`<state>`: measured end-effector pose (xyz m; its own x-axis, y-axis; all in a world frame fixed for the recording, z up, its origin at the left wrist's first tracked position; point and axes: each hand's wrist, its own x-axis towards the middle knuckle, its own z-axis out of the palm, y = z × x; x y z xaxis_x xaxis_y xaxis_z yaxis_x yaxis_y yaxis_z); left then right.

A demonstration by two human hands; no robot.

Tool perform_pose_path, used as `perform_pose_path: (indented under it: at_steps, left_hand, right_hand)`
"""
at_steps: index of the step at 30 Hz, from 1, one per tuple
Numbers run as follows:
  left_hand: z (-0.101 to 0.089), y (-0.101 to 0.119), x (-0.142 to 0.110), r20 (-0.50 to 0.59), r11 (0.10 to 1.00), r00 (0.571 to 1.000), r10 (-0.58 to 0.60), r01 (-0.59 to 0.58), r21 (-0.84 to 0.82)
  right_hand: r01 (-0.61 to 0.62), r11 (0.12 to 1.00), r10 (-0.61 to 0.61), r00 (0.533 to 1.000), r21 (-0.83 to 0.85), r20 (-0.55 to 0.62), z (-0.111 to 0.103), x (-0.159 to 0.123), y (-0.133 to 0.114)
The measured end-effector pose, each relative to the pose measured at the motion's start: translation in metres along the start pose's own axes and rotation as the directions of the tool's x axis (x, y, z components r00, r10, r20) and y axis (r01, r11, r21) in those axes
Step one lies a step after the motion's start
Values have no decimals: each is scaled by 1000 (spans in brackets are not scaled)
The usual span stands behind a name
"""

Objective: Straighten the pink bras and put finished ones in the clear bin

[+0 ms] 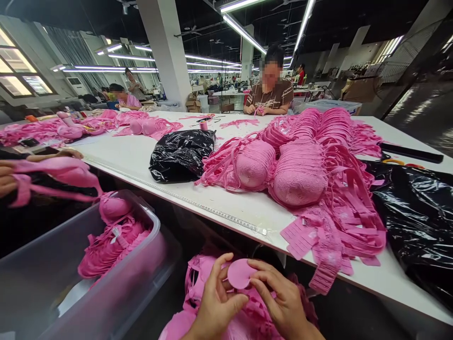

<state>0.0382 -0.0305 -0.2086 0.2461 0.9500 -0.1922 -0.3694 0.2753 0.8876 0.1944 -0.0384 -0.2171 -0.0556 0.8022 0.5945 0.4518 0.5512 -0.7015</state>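
Both of my hands are low at the bottom middle, below the table's front edge. My left hand (215, 297) and my right hand (279, 297) pinch a round pink pad (239, 274) between their fingers. Under them lies a pink bra (198, 283) on my lap. On the white table (226, 203) just beyond, a long stack of pink bras (300, 160) with straps and pink tags (300, 238) hangs over the edge.
A grey plastic bin (106, 293) with pink bras stands at lower left. A co-worker's hands (7, 177) at the left edge hold a pink bra. Black plastic bags (182, 153) lie mid-table and at right. A person sits across the table; more pink bras are at far left.
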Motion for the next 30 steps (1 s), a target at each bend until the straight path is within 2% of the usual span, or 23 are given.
perform_pose_path:
  at_steps: [3, 6, 10, 13, 16, 19, 21, 23, 24, 26, 28, 30]
  left_hand:
    - [-8, -13, 1, 5, 969, 983, 186, -184, 162]
    - [-17, -18, 3, 78, 857, 935, 347, -350, 379]
    - [-21, -9, 4, 107, 715, 886, 452, -431, 550]
    - [-21, -5, 2, 103, 709, 900, 424, -401, 580]
    - [-19, -7, 2, 73, 810, 937, 343, -334, 483]
    - [-15, -10, 3, -42, 905, 960, 276, -245, 349]
    - [-12, -10, 4, -115, 934, 964, 238, -195, 298]
    - [-12, -9, 4, -130, 952, 975, 180, -139, 271]
    - [-12, -9, 3, -119, 959, 983, 142, -107, 262]
    - [-13, -8, 2, -94, 964, 991, 91, -64, 258]
    - [-13, -7, 0, -93, 966, 993, 76, -50, 252]
    - [-12, -5, -1, -106, 976, 993, 53, -29, 216]
  right_hand:
    - [39, 999, -39, 999, 6, -15, 3, 1, -2]
    - [67, 998, -66, 998, 23, -21, 4, -1, -3]
    - [41, 998, -44, 998, 47, 55, 3, -4, -2]
    - [-2, 998, -4, 996, 59, 90, 2, -5, -3]
    - [-173, 977, 163, 983, 127, 86, 5, -5, -4]
    - [-368, 901, 352, 930, 228, 110, 10, -5, -6]
    - [-438, 836, 436, 896, 329, 87, 14, -5, -6]
    - [-491, 745, 515, 854, 452, 80, 14, -2, -7]
    - [-523, 688, 543, 831, 503, 121, 13, 1, -8]
    - [-607, 593, 540, 787, 529, 298, 6, 9, -9]
    - [-662, 586, 469, 747, 467, 471, -1, 17, -10]
    - [-657, 635, 421, 735, 406, 531, -5, 21, -10]
